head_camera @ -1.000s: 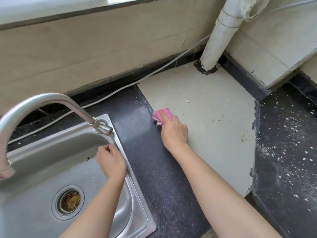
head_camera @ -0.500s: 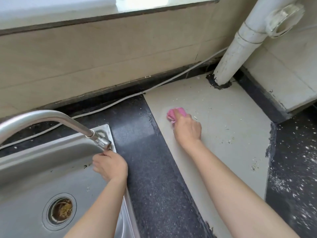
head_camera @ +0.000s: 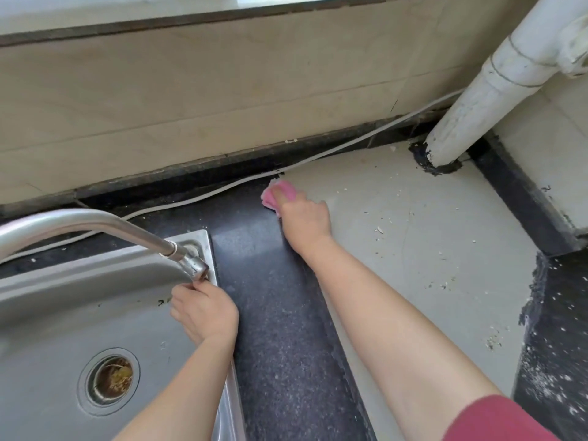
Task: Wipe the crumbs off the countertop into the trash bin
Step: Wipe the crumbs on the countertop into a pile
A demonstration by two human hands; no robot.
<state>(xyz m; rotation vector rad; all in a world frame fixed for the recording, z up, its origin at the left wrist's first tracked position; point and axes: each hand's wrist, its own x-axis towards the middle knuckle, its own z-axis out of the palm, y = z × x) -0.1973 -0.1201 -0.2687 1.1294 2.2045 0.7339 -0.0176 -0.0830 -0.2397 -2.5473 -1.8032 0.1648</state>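
dark speckled bench [head_camera: 280,313] with a pale panel [head_camera: 445,297] at right and a steel sink [head_camera: 79,300] set in at left. a white cable [head_camera: 191,201] runs along its back edge; a pink cloth [head_camera: 280,190] lies on the seam; crumbs [head_camera: 380,230] dot the panel.

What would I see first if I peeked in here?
The bright pink cloth jumps out, gripped under the right hand at the back of the dark speckled countertop. Next come the shiny steel sink on the left and the fat white pipe in the far right corner.
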